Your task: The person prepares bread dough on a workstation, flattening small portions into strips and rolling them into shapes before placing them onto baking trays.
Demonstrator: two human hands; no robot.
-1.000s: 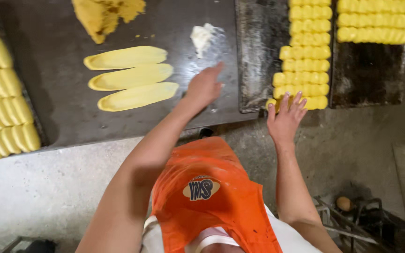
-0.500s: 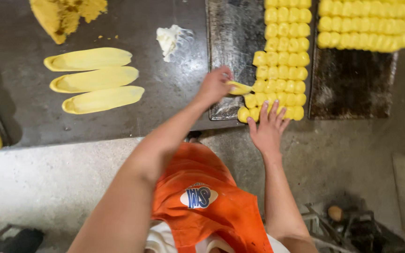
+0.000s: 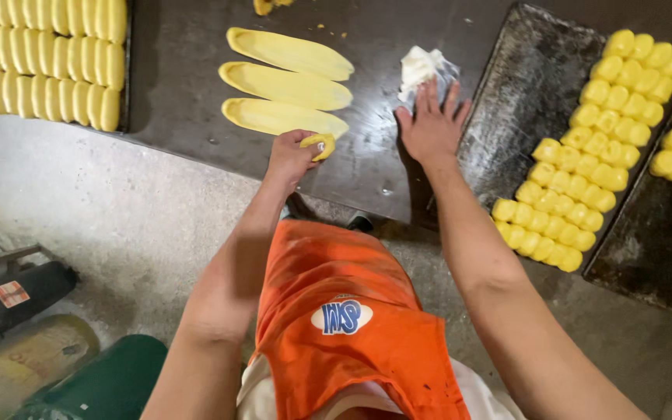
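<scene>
My left hand (image 3: 293,155) is closed around a small rolled piece of yellow dough (image 3: 319,144) at the near end of the closest of three long flat dough strips (image 3: 283,117) on the dark table (image 3: 180,85). My right hand (image 3: 432,124) lies flat with fingers spread on the table, its fingertips touching a white lump of fat on a clear wrap (image 3: 421,70). Just right of that hand is a dark baking tray (image 3: 507,117) carrying several rows of rolled yellow dough pieces (image 3: 593,155).
Another tray of rolled dough pieces (image 3: 48,62) sits at the far left of the table. A second dark tray (image 3: 663,233) with more pieces is at the far right. Below the table's edge is a grey concrete floor (image 3: 103,202), with a green container (image 3: 110,381) and machinery (image 3: 9,288) at lower left.
My left hand carried a rolled dough piece from the right tray over to the near end of the flat strips. My right hand left the tray and now rests by the white lump.
</scene>
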